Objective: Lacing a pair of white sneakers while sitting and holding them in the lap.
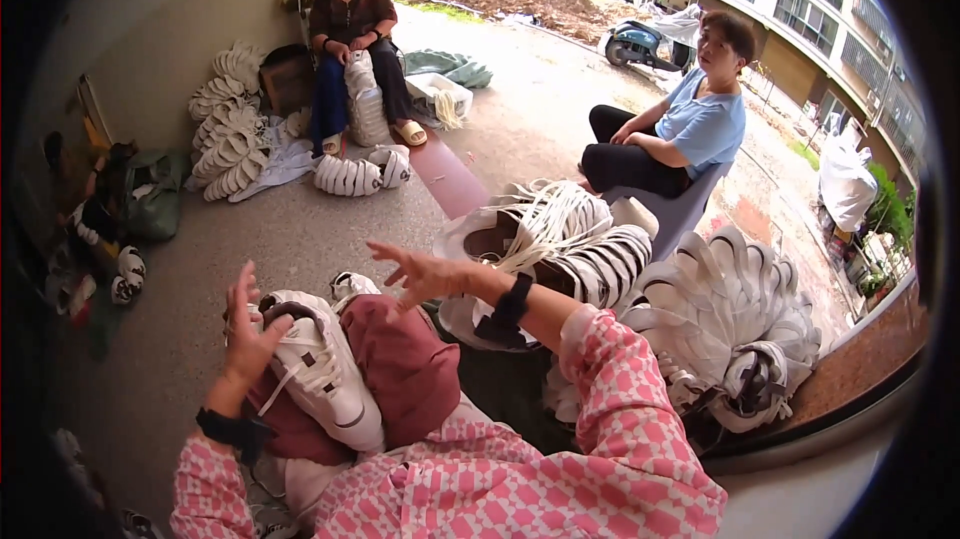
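Note:
A white sneaker (335, 394) with white laces threaded through its front lies across my lap, toe towards me, on dark red trousers (400, 369). My left hand (250, 334) is raised beside its heel end, fingers apart and holding nothing. Its thumb overlaps the shoe's opening in view; whether it touches, I cannot tell. Up and to the right of the sneaker, my right hand (425, 274) hovers over my knee, fingers spread and nothing in them. Part of another white shoe (352, 285) shows beyond my knees, mostly hidden.
To my right, a bundle of white laces (560, 224) lies over stacked shoe uppers (600, 264), with a larger pile (720, 309) beside it. One person (670, 129) sits at the right; another (352, 24) sits at the back holding stacked shoe pieces. More uppers (235, 129) line the wall.

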A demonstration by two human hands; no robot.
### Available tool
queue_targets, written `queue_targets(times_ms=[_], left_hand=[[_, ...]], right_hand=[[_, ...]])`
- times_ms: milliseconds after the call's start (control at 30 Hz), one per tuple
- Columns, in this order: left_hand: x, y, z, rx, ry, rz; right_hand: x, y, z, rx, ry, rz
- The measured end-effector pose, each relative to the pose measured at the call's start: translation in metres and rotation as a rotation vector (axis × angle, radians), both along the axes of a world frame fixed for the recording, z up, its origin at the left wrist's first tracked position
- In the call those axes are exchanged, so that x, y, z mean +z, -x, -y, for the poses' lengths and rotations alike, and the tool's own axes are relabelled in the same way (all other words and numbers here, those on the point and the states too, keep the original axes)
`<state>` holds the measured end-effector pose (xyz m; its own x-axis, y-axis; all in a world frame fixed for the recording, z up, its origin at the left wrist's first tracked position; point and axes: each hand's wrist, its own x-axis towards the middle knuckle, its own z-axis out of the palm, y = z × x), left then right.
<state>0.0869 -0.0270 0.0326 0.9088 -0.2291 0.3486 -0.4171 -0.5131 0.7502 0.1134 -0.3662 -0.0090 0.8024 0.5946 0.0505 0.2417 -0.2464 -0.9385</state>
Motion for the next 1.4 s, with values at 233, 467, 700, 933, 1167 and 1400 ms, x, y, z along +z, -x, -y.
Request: queue_targets(times_ms=[233, 467, 700, 933, 1167, 1400], left_hand=[[0.004, 0.034, 0.007, -0.174, -0.328, 0.29], [0.019, 0.054, 0.013, -0.249, -0.346, 0.242], [0.115, 0.127, 0.06, -0.94, 0.56, -0.431], [0.178, 0.195, 0.083, -1.228, 0.883, -0.434], [0.181, 0.206, 0.096, -1.227, 1.188, -0.228], [0.178, 0.195, 0.076, -1.502, 1.123, -0.257]], right_hand=[[-0.019, 0.041, 0.0, 0.049, 0.151, -0.039], [-0.021, 0.062, -0.002, 0.059, 0.152, -0.1], [-0.033, 0.069, -0.003, -0.029, 0.217, 0.168], [-0.03, 0.099, -0.041, 0.117, 0.338, 0.561], [-0.045, 0.096, -0.034, 0.087, 0.297, 0.558], [-0.054, 0.1, -0.038, 0.064, 0.242, 0.616]])
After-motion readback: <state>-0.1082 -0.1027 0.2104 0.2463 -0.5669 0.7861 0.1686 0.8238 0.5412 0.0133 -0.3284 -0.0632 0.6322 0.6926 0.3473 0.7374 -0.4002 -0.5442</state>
